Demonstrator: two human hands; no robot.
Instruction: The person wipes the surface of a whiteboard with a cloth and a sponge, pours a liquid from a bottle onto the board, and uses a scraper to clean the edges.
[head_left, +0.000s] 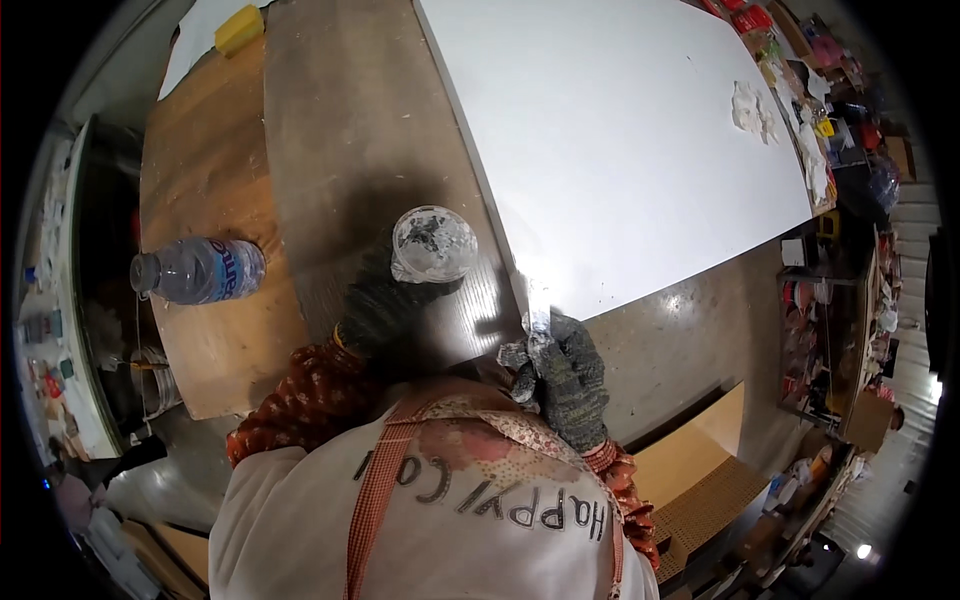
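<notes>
Grey-gloved left hand (385,300): around cup (436,245) | right hand (577,375): curled on scraper (539,306)

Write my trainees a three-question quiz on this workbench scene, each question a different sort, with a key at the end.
1. Multiple choice: what does the gloved left hand hold?
A) a yellow block
B) a clear cup with whitish residue inside
C) a sheet of cardboard

2. True or false: the plastic bottle lies on its side.

3. Fill in the blank: the gloved right hand grips a smeared tool near a corner of the large ____ panel.

Key: 1. B; 2. True; 3. white.
</notes>
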